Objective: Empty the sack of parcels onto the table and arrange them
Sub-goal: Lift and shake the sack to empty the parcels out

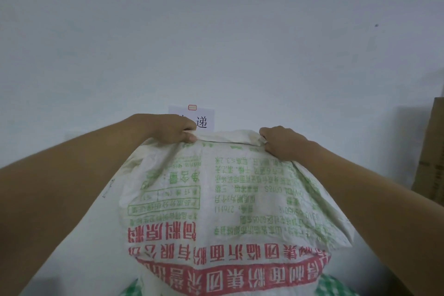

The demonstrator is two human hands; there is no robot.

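Note:
A large white woven sack [228, 199] with green and red print fills the lower middle of the view, held up with its printing upside down. My left hand [173, 128] grips its upper left corner. My right hand [282, 142] grips the upper right corner. Both arms reach forward and up along the sack's sides. The sack bulges with its contents, and no parcels show. The table is hidden behind the sack.
A pale wall [216, 31] stands straight ahead, with a white paper sign [204, 120] partly hidden behind my left hand. Brown cardboard boxes [430, 151] are stacked at the right edge. A green checked material [334, 286] peeks out below the sack.

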